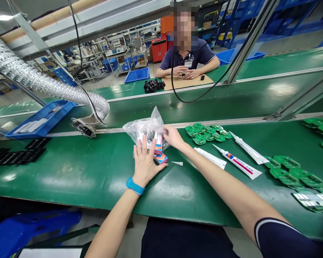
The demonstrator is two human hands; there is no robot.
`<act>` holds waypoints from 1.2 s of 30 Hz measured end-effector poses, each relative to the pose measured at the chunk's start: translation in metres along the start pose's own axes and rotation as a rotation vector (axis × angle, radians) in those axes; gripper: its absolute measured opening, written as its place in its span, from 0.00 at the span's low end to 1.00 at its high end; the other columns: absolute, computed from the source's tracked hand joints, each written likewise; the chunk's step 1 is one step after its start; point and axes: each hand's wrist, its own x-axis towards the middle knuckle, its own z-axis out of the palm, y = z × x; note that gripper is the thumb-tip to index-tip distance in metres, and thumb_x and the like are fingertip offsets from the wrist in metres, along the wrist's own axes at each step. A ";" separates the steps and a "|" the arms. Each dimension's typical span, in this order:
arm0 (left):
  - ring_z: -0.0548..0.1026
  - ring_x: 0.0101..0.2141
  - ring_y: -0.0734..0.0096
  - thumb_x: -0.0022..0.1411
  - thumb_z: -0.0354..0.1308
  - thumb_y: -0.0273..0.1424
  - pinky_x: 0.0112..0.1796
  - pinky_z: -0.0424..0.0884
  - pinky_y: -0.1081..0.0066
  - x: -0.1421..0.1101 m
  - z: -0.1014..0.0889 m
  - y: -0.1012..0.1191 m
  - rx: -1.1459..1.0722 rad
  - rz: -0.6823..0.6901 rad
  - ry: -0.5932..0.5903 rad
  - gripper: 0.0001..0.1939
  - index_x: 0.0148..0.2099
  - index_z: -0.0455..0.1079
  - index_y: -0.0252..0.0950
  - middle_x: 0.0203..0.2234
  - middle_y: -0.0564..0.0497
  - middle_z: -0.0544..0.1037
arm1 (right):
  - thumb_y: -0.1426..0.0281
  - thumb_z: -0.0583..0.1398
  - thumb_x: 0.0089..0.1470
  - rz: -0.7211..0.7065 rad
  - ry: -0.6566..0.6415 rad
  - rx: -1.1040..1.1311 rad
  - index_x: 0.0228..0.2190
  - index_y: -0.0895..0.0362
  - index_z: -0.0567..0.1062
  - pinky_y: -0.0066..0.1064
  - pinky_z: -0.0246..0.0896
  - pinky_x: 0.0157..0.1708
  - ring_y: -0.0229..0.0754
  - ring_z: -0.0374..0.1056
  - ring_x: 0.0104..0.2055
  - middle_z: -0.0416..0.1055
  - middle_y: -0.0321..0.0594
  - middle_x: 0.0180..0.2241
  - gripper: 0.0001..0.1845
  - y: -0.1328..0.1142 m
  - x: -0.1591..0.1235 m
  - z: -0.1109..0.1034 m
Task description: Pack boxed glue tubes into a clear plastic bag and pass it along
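Note:
A clear plastic bag (134, 126) lies crumpled on the green bench in front of me. Small printed boxes, orange, blue and pink, are at its near side; one box (161, 158) pokes out below. My left hand (145, 161), with a blue band at the wrist, is spread with fingers stretched over the near side of the bag and boxes. At the bag's right side, the fingers of my right hand (173, 137) are closed on the plastic. A small white nozzle tip (177, 163) rests on the bench to the right of the boxes.
Glue tubes (240, 164) and green circuit boards (204, 133) lie to the right. Black parts (16, 156) and a blue tray (43, 120) are at left. A foil duct (70, 84) and a looping cable hang over the bench. A co-worker (190, 59) sits opposite.

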 end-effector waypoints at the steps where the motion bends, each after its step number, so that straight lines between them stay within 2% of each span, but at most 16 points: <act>1: 0.52 0.67 0.35 0.47 0.71 0.51 0.60 0.58 0.42 0.005 0.003 -0.006 -0.004 -0.012 0.002 0.60 0.74 0.46 0.38 0.72 0.35 0.39 | 0.74 0.54 0.47 -0.020 -0.035 0.018 0.33 0.57 0.73 0.33 0.60 0.39 0.45 0.66 0.36 0.71 0.39 0.31 0.10 0.001 0.002 0.001; 3: 0.59 0.62 0.39 0.49 0.71 0.49 0.56 0.65 0.49 0.016 0.009 -0.018 -0.005 -0.030 0.004 0.59 0.74 0.45 0.37 0.71 0.34 0.43 | 0.73 0.55 0.46 -0.047 -0.090 0.050 0.29 0.57 0.72 0.30 0.58 0.34 0.41 0.63 0.31 0.68 0.34 0.26 0.06 0.002 0.004 0.000; 5: 0.63 0.59 0.42 0.50 0.71 0.48 0.52 0.69 0.53 0.027 0.016 -0.029 0.006 -0.043 0.007 0.58 0.73 0.45 0.37 0.69 0.34 0.52 | 0.73 0.56 0.45 -0.066 -0.127 0.078 0.28 0.57 0.71 0.29 0.56 0.31 0.40 0.60 0.29 0.66 0.32 0.25 0.05 0.000 0.003 -0.002; 7: 0.65 0.56 0.45 0.52 0.70 0.48 0.50 0.71 0.56 0.038 0.023 -0.038 0.025 -0.043 0.013 0.53 0.72 0.49 0.38 0.64 0.35 0.60 | 0.73 0.56 0.45 -0.077 -0.134 0.094 0.29 0.57 0.71 0.29 0.55 0.31 0.39 0.60 0.29 0.66 0.32 0.25 0.06 -0.002 0.000 -0.006; 9: 0.66 0.54 0.47 0.54 0.69 0.48 0.47 0.72 0.58 0.045 0.030 -0.043 0.041 -0.036 0.027 0.48 0.70 0.55 0.39 0.59 0.36 0.65 | 0.72 0.58 0.46 -0.102 -0.130 0.104 0.33 0.57 0.72 0.30 0.56 0.33 0.40 0.61 0.31 0.68 0.34 0.29 0.09 -0.003 -0.005 -0.011; 12: 0.67 0.53 0.48 0.58 0.66 0.47 0.44 0.73 0.59 0.049 0.041 -0.044 0.033 -0.006 0.061 0.40 0.68 0.60 0.39 0.56 0.36 0.67 | 0.70 0.59 0.49 -0.138 -0.117 0.124 0.37 0.57 0.72 0.32 0.59 0.38 0.42 0.64 0.35 0.72 0.38 0.35 0.11 -0.002 -0.011 -0.015; 15: 0.69 0.52 0.51 0.64 0.61 0.38 0.44 0.74 0.61 0.050 0.050 -0.041 0.010 0.013 0.092 0.31 0.67 0.62 0.38 0.55 0.37 0.68 | 0.69 0.56 0.53 -0.066 0.026 0.119 0.35 0.56 0.71 0.33 0.60 0.39 0.44 0.66 0.39 0.72 0.42 0.37 0.07 0.001 -0.011 -0.014; 18: 0.70 0.51 0.53 0.65 0.57 0.30 0.44 0.74 0.61 0.055 0.057 -0.040 0.006 -0.016 0.121 0.26 0.65 0.64 0.37 0.53 0.37 0.68 | 0.69 0.54 0.53 0.050 0.141 0.116 0.32 0.54 0.67 0.33 0.59 0.37 0.43 0.65 0.34 0.70 0.40 0.33 0.04 0.003 -0.005 -0.009; 21: 0.70 0.52 0.54 0.65 0.56 0.26 0.45 0.74 0.62 0.066 0.059 -0.043 -0.018 -0.068 0.138 0.25 0.63 0.65 0.35 0.54 0.37 0.68 | 0.67 0.53 0.53 0.070 0.113 0.143 0.30 0.53 0.65 0.32 0.58 0.32 0.41 0.62 0.28 0.67 0.35 0.26 0.03 -0.002 0.004 -0.001; 23: 0.70 0.52 0.54 0.63 0.57 0.25 0.47 0.73 0.62 0.075 0.054 -0.047 -0.078 -0.108 0.154 0.26 0.63 0.65 0.35 0.54 0.37 0.67 | 0.65 0.52 0.52 0.053 0.092 0.177 0.29 0.53 0.64 0.31 0.57 0.30 0.41 0.63 0.27 0.67 0.34 0.25 0.04 -0.009 0.010 0.001; 25: 0.70 0.52 0.56 0.61 0.59 0.24 0.48 0.73 0.63 0.083 0.041 -0.052 -0.178 -0.153 0.190 0.28 0.63 0.64 0.35 0.54 0.39 0.66 | 0.65 0.52 0.50 0.026 0.099 0.205 0.29 0.53 0.65 0.31 0.58 0.30 0.41 0.64 0.28 0.69 0.35 0.26 0.05 -0.021 0.015 -0.001; 28: 0.71 0.49 0.61 0.57 0.62 0.21 0.48 0.72 0.65 0.087 0.009 -0.065 -0.350 -0.203 0.234 0.34 0.65 0.62 0.38 0.53 0.42 0.66 | 0.64 0.55 0.46 -0.015 0.183 0.151 0.26 0.54 0.68 0.32 0.56 0.30 0.41 0.63 0.27 0.69 0.36 0.25 0.07 -0.047 0.018 -0.011; 30: 0.72 0.43 0.66 0.55 0.65 0.22 0.45 0.73 0.67 0.083 -0.020 -0.077 -0.429 -0.195 0.209 0.37 0.66 0.61 0.40 0.51 0.44 0.66 | 0.61 0.57 0.45 0.010 0.220 0.088 0.27 0.54 0.70 0.33 0.55 0.30 0.42 0.62 0.26 0.67 0.35 0.22 0.09 -0.067 0.020 -0.020; 33: 0.71 0.37 0.71 0.54 0.70 0.28 0.42 0.73 0.69 0.068 -0.070 -0.098 -0.481 -0.196 0.123 0.32 0.60 0.69 0.39 0.47 0.46 0.69 | 0.61 0.60 0.44 0.018 0.159 0.054 0.30 0.54 0.75 0.34 0.55 0.30 0.44 0.65 0.27 0.70 0.36 0.23 0.11 -0.100 0.024 -0.026; 36: 0.71 0.36 0.71 0.51 0.72 0.31 0.40 0.72 0.69 0.043 -0.124 -0.116 -0.525 -0.264 0.089 0.27 0.54 0.74 0.37 0.44 0.47 0.72 | 0.61 0.62 0.45 0.005 0.044 0.146 0.30 0.54 0.77 0.34 0.55 0.28 0.43 0.65 0.26 0.73 0.39 0.27 0.11 -0.138 0.024 -0.021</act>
